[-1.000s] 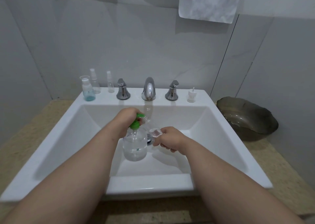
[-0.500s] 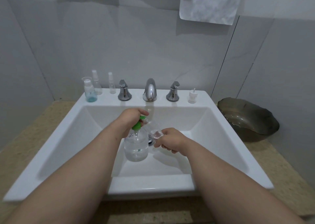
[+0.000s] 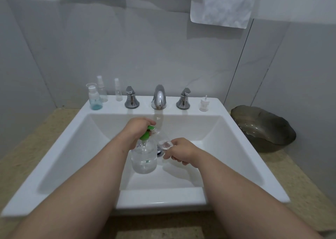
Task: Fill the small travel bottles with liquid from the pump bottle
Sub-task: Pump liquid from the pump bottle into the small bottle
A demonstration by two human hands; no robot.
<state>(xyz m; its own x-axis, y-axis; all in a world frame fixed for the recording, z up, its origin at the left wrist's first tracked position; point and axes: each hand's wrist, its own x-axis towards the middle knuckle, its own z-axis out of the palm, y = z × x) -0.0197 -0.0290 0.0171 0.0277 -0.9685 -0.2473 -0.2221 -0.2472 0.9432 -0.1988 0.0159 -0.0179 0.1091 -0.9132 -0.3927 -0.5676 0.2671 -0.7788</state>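
Little has changed over the last second. Our left hand (image 3: 138,129) stays curled over the green pump head (image 3: 146,136) of the clear round plastic pump bottle (image 3: 144,159) below it. Our right hand (image 3: 182,151) keeps pinching the small clear travel bottle (image 3: 165,145) at its fingertips, beside the nozzle. We judge filling continues, unfinished.

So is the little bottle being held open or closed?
Open. The little bottle in the right hand shows a bare round mouth with no cap, beside the pump bottle that the left hand grips.
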